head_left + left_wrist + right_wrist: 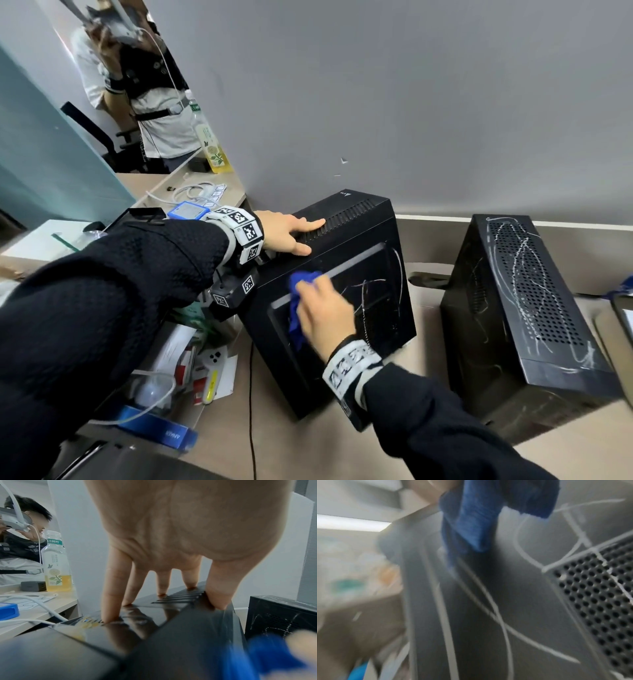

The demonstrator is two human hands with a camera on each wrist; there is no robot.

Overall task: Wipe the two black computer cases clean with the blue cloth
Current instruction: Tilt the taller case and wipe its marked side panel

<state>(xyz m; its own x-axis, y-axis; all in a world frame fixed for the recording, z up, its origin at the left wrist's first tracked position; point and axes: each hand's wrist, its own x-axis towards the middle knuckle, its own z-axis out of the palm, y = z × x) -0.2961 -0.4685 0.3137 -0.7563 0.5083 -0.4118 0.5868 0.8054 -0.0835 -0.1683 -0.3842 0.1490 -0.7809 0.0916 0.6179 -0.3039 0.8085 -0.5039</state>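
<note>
Table point(424, 425): carries both cases side by side, near but apart, against the grey wall.
Right-hand case point(534, 308): upright, white scribble over its perforated side and top; not yet wiped, I judge, so it waits its turn.
Left-hand case point(342, 274): upright; white lines remain on the right part of its side panel, none show on the left part.
Left hand point(291, 234): grip open, fingers straight and spread on the case's vented top, thumb at the top edge; likely bracing the case against the push of wiping.
Right hand point(325, 315): grip closed round the blue cloth point(301, 301), pressing it against the side panel near its upper left, beside the remaining marks.
</note>
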